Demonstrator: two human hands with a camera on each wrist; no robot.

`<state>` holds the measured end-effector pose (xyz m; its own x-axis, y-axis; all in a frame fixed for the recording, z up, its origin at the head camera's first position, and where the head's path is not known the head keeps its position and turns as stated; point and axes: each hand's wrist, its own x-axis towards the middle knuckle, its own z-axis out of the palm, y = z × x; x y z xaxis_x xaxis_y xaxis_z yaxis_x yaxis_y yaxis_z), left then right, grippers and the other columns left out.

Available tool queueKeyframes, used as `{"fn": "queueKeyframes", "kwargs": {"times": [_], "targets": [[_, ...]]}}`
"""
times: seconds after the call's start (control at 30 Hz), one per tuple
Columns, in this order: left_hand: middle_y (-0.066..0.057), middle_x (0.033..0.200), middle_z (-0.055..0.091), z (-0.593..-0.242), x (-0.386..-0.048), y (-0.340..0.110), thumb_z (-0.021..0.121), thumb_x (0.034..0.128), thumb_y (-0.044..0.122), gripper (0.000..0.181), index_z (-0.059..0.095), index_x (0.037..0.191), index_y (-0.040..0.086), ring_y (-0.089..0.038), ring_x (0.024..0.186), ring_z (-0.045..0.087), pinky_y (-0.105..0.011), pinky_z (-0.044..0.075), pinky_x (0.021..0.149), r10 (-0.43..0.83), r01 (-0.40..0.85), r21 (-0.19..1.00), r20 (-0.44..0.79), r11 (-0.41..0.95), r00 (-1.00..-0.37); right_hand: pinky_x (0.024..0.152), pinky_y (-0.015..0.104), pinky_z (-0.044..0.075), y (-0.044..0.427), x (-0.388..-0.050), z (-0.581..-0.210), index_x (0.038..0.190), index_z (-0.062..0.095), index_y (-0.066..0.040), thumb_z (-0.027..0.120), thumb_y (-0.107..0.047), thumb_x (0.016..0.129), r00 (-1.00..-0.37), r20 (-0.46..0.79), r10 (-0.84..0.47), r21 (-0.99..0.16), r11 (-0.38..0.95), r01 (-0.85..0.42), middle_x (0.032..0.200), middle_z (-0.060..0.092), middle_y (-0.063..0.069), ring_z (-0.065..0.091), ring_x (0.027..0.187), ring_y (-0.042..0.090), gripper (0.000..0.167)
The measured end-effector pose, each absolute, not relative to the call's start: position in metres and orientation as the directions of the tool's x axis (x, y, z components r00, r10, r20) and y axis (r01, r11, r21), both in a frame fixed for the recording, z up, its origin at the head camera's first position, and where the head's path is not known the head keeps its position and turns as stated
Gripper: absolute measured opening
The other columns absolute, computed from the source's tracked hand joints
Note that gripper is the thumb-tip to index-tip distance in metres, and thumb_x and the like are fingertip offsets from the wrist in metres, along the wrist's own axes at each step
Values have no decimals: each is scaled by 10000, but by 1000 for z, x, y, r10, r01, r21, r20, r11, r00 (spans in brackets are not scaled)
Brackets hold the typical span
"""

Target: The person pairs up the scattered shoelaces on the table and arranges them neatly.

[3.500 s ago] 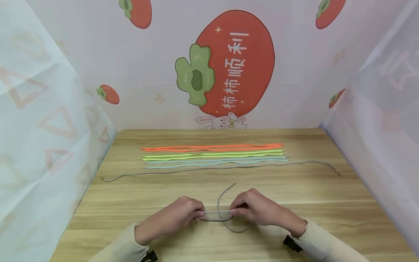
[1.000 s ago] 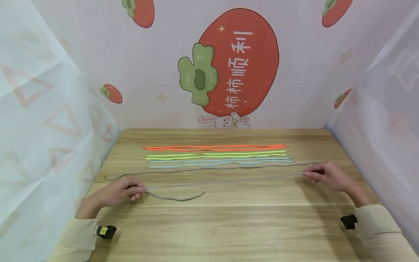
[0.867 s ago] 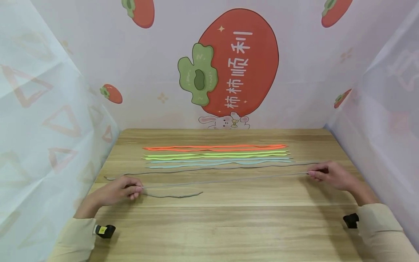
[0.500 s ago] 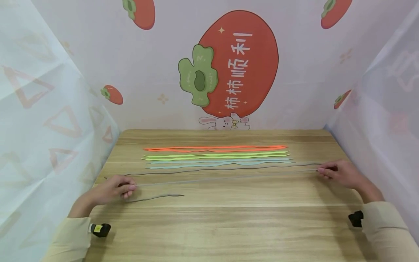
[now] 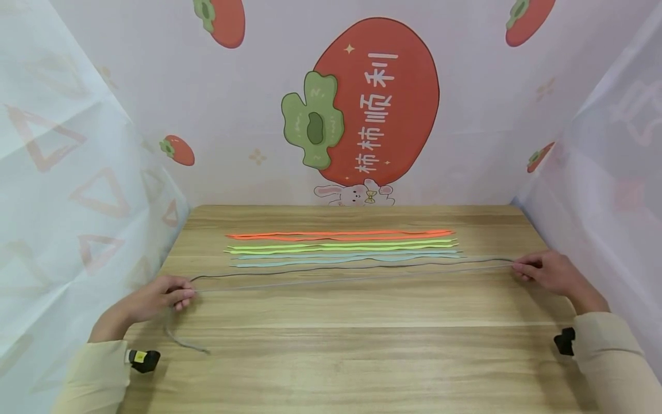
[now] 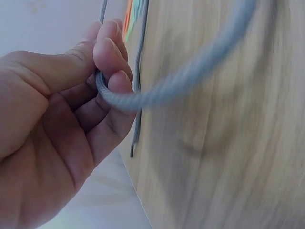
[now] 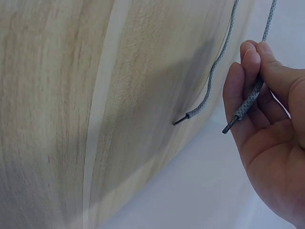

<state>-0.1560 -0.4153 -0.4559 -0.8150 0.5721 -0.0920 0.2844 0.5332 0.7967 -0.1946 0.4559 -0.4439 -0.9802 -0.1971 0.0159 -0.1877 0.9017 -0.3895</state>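
Note:
A grey shoelace [image 5: 331,280] stretches nearly straight between my two hands above the table. My left hand [image 5: 155,299] pinches it between thumb and fingers at the left, and its loose tail [image 6: 190,78] curves down from the fingers. At the right, my right hand [image 5: 550,273] pinches the other end; the right wrist view shows the dark tip [image 7: 228,127] poking out below the fingers. Just behind lies a second grey shoelace [image 5: 274,273], laid lengthwise on the table. Its right tip [image 7: 180,120] shows beside my right hand, while in the head view both its ends are hidden by my hands.
Farther back, orange laces [image 5: 336,236], yellow-green laces [image 5: 336,247] and light blue laces [image 5: 336,256] lie in parallel rows. The wooden table [image 5: 351,368] is bounded by a printed back wall [image 5: 227,115] and white side sheets.
My hands have gone from close together at the front centre to wide apart, drawing the shoelace out straight. Lately the left hand slid further left along it, and the loose tail has shortened.

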Motion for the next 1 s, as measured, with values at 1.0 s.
{"fn": "queueKeyframes", "kwargs": {"times": [1.0], "targets": [[76, 678, 624, -459, -168, -421, 649, 1058, 170, 292, 684, 771, 132, -63, 601, 463, -250, 385, 607, 210, 183, 319, -52, 930, -976, 746, 333, 472, 473, -207, -449, 914, 801, -28, 694, -201, 1021, -991, -83, -104, -320, 945, -72, 739, 697, -36, 571, 733, 108, 230]]}}
